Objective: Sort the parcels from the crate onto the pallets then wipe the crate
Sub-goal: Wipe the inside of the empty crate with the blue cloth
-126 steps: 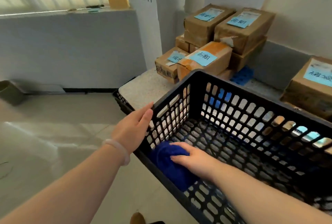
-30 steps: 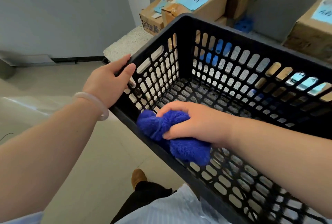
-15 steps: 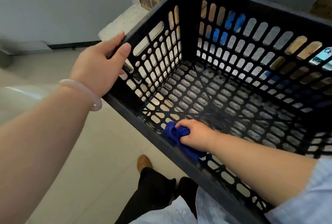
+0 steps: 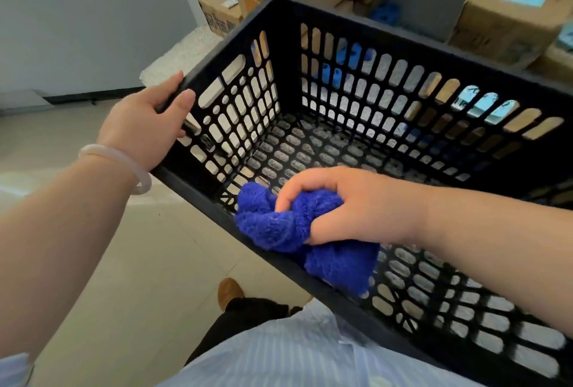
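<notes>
Left hand (image 4: 145, 126), pale bracelet (image 4: 124, 163) on the wrist: grips the rim of the crate's (image 4: 372, 30) left end wall, the same hold as half a second ago. Crate: black, slotted, in front of the person's striped shirt (image 4: 294, 355).

Blue cloth (image 4: 269, 225): bunched against the near wall, covering part of its rim; half a second ago it sat lower, on the crate floor.

Right hand (image 4: 350, 203): fingers curled round the cloth, raised with it.

Parcels (image 4: 508, 8): brown cartons with blue labels, beyond the far wall, beside a blue pallet (image 4: 386, 13).

Obscured: left fingers behind the rim; crate's right end cut off; upper parcels cropped; label handwriting blurred; what supports the crate cannot be told.
</notes>
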